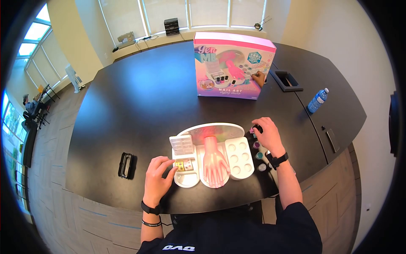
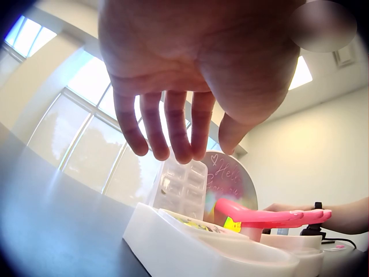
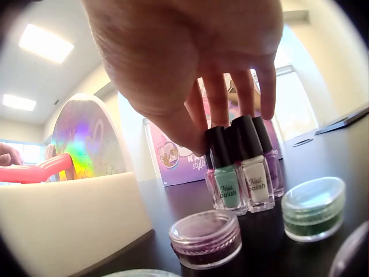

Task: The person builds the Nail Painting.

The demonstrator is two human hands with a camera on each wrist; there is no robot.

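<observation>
A: ok what's on the table, L to R? use the pink dummy hand (image 1: 215,163) as ref pls

B: sure. well L of the dummy hand there's a black frame-like thing (image 1: 125,165), idk what it is tbh. next, nearer the dummy hand but still L of it, is the person's left hand (image 1: 159,175). fingers a bit apart and slightly bent, thumb away from them, nothing gripped. tips are right by a yellow-and-white patterned sheet (image 1: 184,165), can't tell if they touch.

A: k, & around that?

B: sheet's in the white tray base (image 1: 186,180) just L of the dummy hand, w/ a raised clear compartment lid (image 1: 182,144) behind the sheet. shiny panel (image 1: 232,132) stands directly behind the dummy hand, nail art box (image 1: 234,65) further back & a bit R. six-well palette (image 1: 239,151) is just R of it.

A: other hand?

B: right hand (image 1: 268,133) is R of the dummy hand, past the palette. fingers reach down behind the black caps of the nail polish bottles (image 3: 228,187), thumb beside them, can't tell if it's pinching one. purple pot (image 3: 206,239) & green pot (image 3: 313,210) are R of the dummy hand too, near the bottles. water bottle (image 1: 318,100) is far R & further back.
</observation>
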